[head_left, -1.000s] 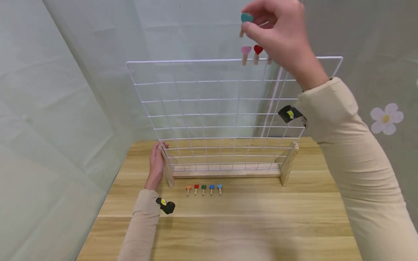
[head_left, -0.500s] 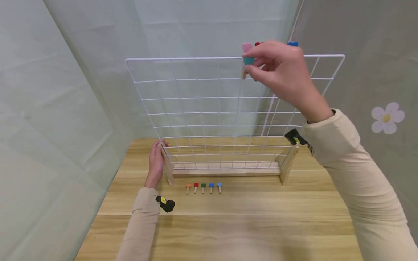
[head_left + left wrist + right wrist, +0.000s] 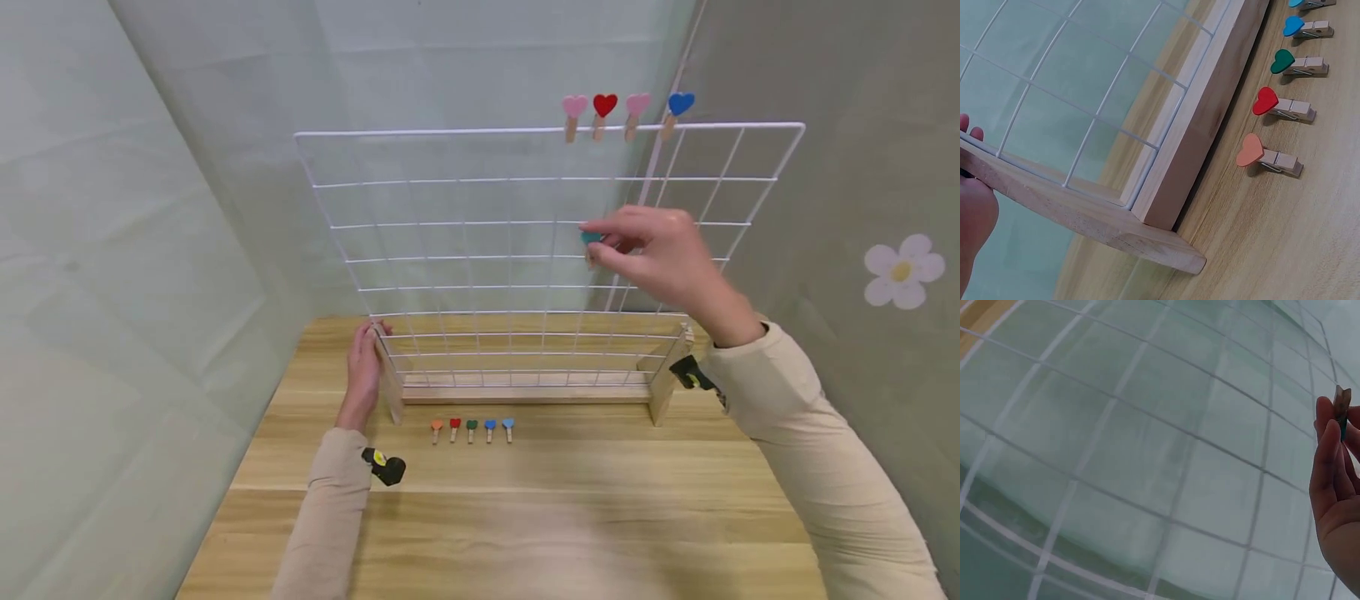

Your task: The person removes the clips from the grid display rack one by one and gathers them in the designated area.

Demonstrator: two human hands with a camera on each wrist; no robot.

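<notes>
My right hand (image 3: 663, 258) pinches a teal heart-topped wooden clip (image 3: 591, 242) in front of the white wire grid panel (image 3: 465, 250), seemingly mid-transfer, needing careful placement next, while my left hand (image 3: 363, 375) flat-fingered steadies its wooden base (image 3: 525, 394).

Left hand (image 3: 974, 215) rests against end of wooden stand foot (image 3: 1079, 215). White wire grid (image 3: 1079, 94) slotted in wooden base rail (image 3: 1200, 119). On wooden tabletop (image 3: 1285, 231), row of heart clothespins: orange (image 3: 1266, 157), red (image 3: 1282, 106), green (image 3: 1297, 62), blue (image 3: 1307, 27).
</notes>
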